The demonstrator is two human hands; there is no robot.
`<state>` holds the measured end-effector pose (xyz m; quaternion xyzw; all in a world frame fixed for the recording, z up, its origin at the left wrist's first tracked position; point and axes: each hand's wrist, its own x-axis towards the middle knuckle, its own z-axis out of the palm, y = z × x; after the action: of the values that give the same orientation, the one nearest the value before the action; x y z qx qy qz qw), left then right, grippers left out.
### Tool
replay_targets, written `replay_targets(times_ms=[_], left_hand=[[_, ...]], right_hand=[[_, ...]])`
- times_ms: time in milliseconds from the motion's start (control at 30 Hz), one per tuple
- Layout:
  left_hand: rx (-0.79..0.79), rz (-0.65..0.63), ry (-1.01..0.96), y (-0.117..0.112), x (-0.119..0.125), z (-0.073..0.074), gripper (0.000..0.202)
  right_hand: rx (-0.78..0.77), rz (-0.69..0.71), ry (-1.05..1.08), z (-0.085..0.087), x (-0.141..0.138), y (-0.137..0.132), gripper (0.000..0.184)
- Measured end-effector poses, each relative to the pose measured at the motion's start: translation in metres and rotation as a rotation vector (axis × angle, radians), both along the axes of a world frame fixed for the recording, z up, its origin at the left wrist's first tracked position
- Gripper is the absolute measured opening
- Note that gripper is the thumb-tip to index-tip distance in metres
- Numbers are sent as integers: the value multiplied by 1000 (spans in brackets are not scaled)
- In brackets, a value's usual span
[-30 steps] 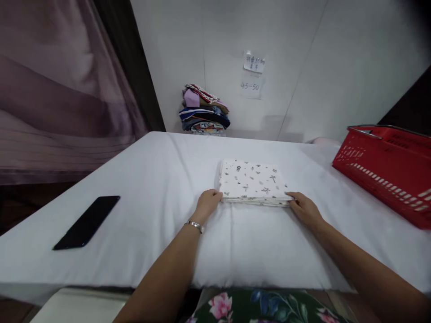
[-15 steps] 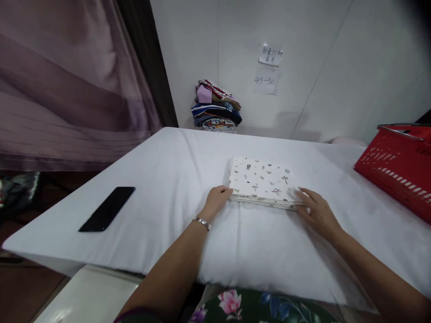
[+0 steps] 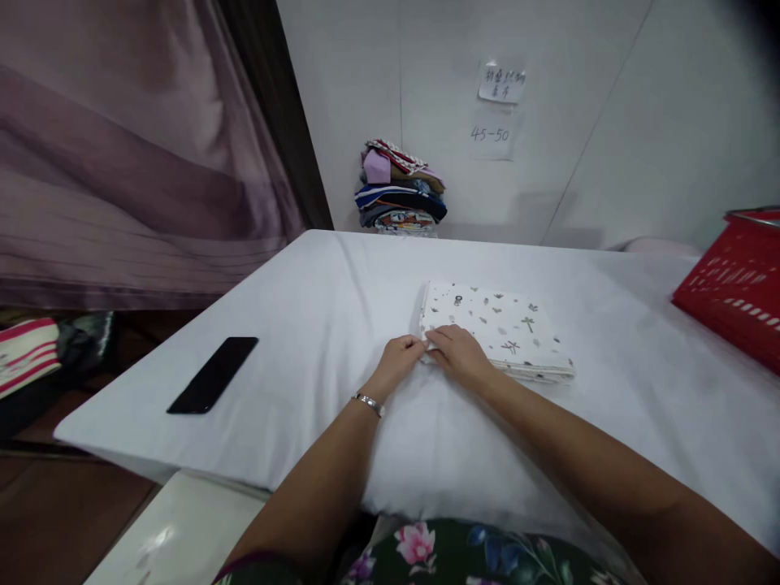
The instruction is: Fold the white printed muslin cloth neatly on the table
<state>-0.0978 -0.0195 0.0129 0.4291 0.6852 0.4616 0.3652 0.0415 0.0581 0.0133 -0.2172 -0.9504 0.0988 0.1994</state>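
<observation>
A folded white cloth with small dark prints (image 3: 505,325) lies flat on the table covered in white fabric (image 3: 341,309). My left hand (image 3: 399,361), a thin bracelet on its wrist, is curled at the cloth's near left corner. My right hand (image 3: 458,353) rests right beside it on the same corner, fingers bent over the cloth's edge. Both hands touch each other there. Whether the fingers pinch the layers is hard to see.
A black phone (image 3: 213,374) lies on the table's left side. A red plastic basket (image 3: 734,284) stands at the right edge. A pile of folded colourful clothes (image 3: 399,188) sits against the far wall under two paper notes (image 3: 496,110). A purple curtain (image 3: 122,154) hangs left.
My right hand has moved from the cloth's near right corner across to the near left corner, beside my left hand. The view has shifted left.
</observation>
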Motion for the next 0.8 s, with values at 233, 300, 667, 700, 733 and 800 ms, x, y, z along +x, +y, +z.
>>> replay_targets(times_ms=[233,300,667,700,733,800], left_hand=[[-27,-51,248,-6,-11,3,25],[-101,-141,415,-9,-10,6,31],[-135,-77,694,-6,7,-2,26],[-140,-69,691,-6,7,-2,24],[-149,-62,688,-5,7,-3,20],[-148,-52,692,-5,5,-2,11]], right_hand=[[-189,-57,164,-6,6,7,21],[-173,-47,177,-6,7,7,22],[-78,9,66,-6,2,4,27],[-74,13,63,-6,2,4,27],[-65,24,57,-5,3,3,27],[-37,49,40,-5,4,2,27]])
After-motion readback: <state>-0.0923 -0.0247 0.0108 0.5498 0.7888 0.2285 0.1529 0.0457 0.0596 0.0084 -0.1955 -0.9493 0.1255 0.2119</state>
